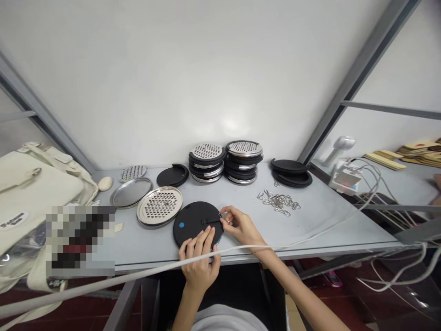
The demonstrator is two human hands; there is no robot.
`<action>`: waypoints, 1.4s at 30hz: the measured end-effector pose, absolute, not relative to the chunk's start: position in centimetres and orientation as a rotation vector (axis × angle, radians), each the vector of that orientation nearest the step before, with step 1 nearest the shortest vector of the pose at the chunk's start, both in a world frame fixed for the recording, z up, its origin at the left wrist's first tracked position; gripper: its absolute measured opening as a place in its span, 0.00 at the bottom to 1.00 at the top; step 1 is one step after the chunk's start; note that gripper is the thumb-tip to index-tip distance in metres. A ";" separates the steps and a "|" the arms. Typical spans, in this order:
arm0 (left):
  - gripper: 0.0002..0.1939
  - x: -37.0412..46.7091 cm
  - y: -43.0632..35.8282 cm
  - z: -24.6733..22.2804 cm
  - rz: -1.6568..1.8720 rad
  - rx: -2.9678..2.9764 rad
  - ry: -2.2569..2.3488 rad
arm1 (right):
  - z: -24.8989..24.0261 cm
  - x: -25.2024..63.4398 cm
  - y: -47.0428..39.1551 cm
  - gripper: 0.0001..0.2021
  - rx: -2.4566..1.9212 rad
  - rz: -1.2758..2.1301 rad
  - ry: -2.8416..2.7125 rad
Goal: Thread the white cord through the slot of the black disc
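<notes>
A round black plastic base (195, 216) with a blue dot and a slot lies at the table's front edge. My left hand (200, 257) rests on its near side, fingers stretched flat over it and the thumb by the rim. At the base's right edge, my right hand (239, 223) pinches a small metal wire clip (221, 215), mostly hidden by the fingertips, at the end of the slot. A loose pile of similar wire clips (280, 201) lies to the right. Just left of the base is a round metal grater plate (160, 205) with triangular teeth.
Two stacks of black-rimmed graters (206, 151) stand by the wall. Plain metal discs (132, 193), another grater plate (132, 173) and black holders (291, 168) lie around. A white cable (138, 276) crosses in front. A cream bag (37, 184) sits left; a charger (346, 177) stands right.
</notes>
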State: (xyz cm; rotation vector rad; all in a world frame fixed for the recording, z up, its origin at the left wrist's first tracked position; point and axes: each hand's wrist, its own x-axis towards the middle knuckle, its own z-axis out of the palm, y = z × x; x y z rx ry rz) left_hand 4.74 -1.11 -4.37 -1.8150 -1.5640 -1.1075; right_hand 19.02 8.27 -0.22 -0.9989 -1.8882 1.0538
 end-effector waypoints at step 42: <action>0.15 5.0 -2.1 -2.8 -1.447 -1.855 -1.690 | -0.4 19.2 8.4 0.09 -0.982 0.927 -1.868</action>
